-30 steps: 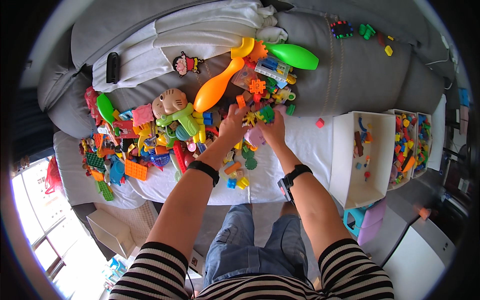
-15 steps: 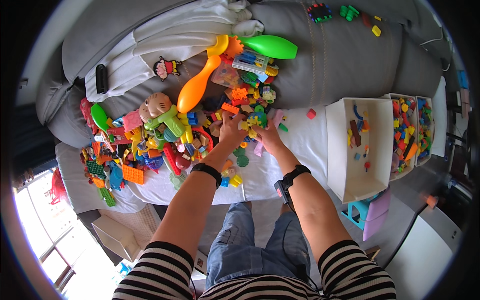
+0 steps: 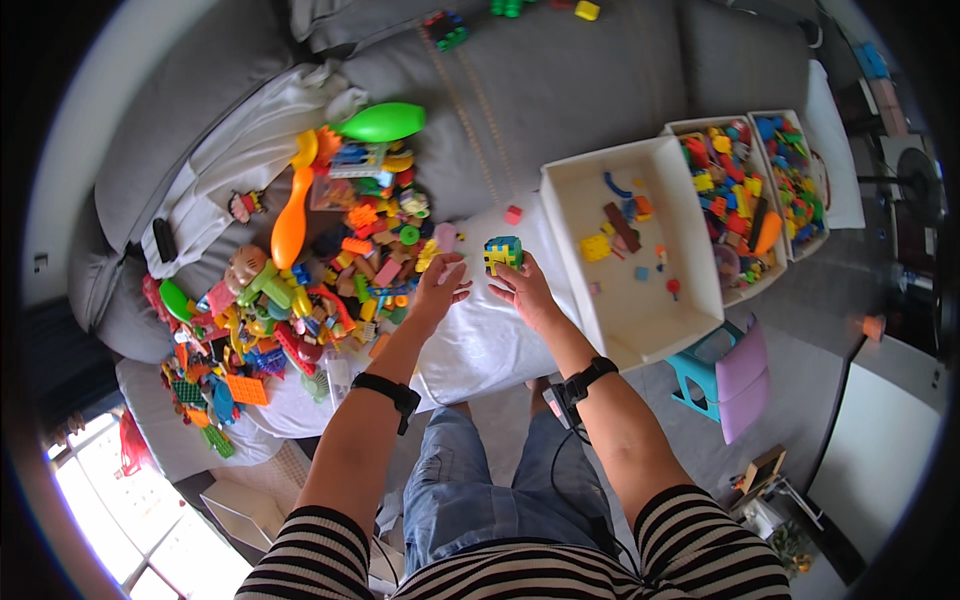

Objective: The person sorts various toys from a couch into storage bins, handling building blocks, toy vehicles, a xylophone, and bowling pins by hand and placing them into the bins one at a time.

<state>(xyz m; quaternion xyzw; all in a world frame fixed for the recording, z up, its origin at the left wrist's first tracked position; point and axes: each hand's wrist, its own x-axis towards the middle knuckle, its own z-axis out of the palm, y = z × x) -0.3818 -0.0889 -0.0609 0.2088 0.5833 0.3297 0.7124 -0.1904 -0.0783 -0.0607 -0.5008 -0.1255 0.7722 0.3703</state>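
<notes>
My right hand [image 3: 528, 292] holds a small yellow-and-green toy block with notched edges [image 3: 503, 254] between its thumb and fingers, above the white sheet. Facing it, my left hand [image 3: 440, 290] has its fingers apart and nothing visible in it; it is just right of a large toy pile [image 3: 375, 262]. That pile mixes wooden blocks, bricks and small plastic toys. Right of my right hand stands a white bin [image 3: 648, 345], holding a yellow notched piece [image 3: 595, 248], a brown bar [image 3: 621, 228], a blue curved piece [image 3: 616, 185] and several small bits.
Two more white bins, one full of colourful toys [image 3: 735, 190], the other of small pieces [image 3: 790, 180], stand farther right. A teal-and-purple stool [image 3: 735, 385] is below them. Orange [image 3: 290, 220] and green [image 3: 380, 122] toy bowling pins lie along the grey sofa [image 3: 600, 90].
Both hands have come away from the pile, and the yellow-and-green block is now raised in my right hand. The view has shifted toward the bins on the right.
</notes>
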